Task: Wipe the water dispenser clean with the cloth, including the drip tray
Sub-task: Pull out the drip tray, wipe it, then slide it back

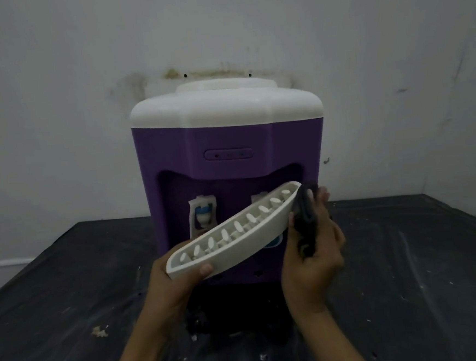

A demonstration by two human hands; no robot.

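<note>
Wiping the tray (235, 234), held out of the dispenser (228, 141) at frame centre: my left hand (176, 282) gripped its lower end, my right hand (313, 248) curled its fingers round the cloth (305, 212) at its upper end. Refitting was left to do, I judged.

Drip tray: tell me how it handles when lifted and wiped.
The drip tray looks stiff: it keeps its curve though the left hand grips only one end. Probably light, being thin slotted plastic. Its smooth shell may slip under the cloth.
</note>
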